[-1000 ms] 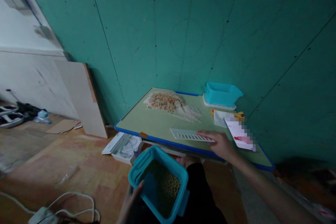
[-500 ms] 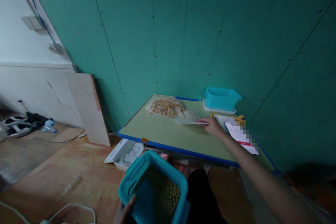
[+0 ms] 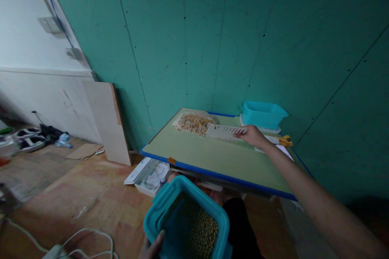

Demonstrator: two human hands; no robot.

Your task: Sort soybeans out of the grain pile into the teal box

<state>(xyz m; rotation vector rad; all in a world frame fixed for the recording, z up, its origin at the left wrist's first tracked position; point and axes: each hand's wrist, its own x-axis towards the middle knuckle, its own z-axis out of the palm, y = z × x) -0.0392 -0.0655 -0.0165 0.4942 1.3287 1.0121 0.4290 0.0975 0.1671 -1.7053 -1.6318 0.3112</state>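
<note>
My left hand [image 3: 154,247] grips the near-left rim of a turquoise plastic tub [image 3: 151,219], thumb over the edge; the tub is tilted and holds round tan beans [image 3: 204,230], apparently soybeans, gathered at its right side. My right hand [image 3: 251,135] is closed on one end of a white slotted plastic strip [image 3: 223,131] above the low table. The strip's far end meets the right edge of a spread pile of beans and pale grains [image 3: 196,123], and it hides part of that edge.
The table [image 3: 197,151] has a blue edge and stands against a green wall. At its back right are a second turquoise tub [image 3: 264,114] on a white lid and a yellow-handled tool [image 3: 285,141]. An open white box [image 3: 148,176] and white cables [image 3: 91,230] lie on the floor.
My right hand has moved a little toward the back of the table, and the strip has turned so its slotted face shows. The view has shifted slightly. My left hand still holds the tub.
</note>
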